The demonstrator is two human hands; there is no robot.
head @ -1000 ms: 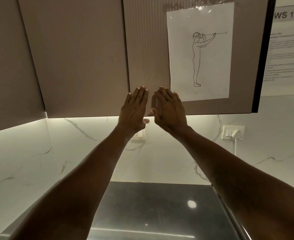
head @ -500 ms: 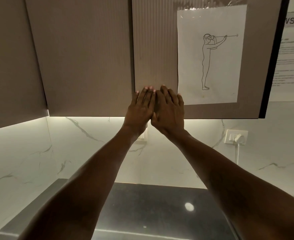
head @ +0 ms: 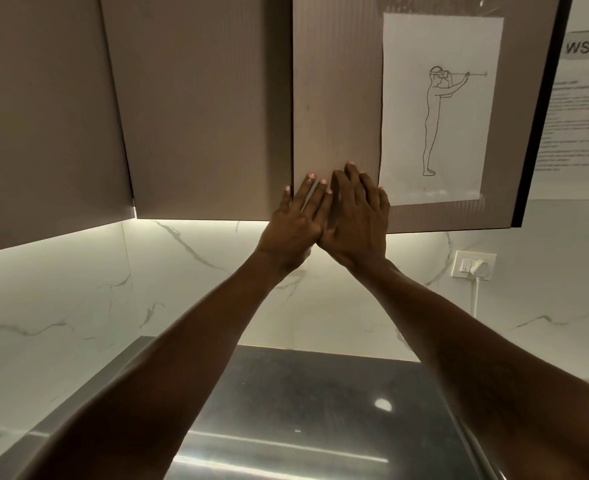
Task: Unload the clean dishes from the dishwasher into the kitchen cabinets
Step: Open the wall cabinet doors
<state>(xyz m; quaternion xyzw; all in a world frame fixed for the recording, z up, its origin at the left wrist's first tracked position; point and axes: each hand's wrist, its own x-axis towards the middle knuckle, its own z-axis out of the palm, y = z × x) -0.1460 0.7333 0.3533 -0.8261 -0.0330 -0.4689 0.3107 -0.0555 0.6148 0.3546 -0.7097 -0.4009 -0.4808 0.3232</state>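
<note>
Straight ahead is pretty much blocked by the closed cabinet door (head: 334, 109), where the left hand (head: 295, 225) and right hand (head: 355, 220) are held flat, touching. Open room is left below, between the cabinet underside and the dark countertop (head: 321, 403).

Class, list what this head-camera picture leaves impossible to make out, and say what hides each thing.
- Cabinet contents: behind the shut cabinet door.
- Palms of left hand and right hand: turned away, so contact is unclear.
- Wall notice: body text blurred, cut by right edge.
- Dishwasher, dishes: outside the frame.
</note>
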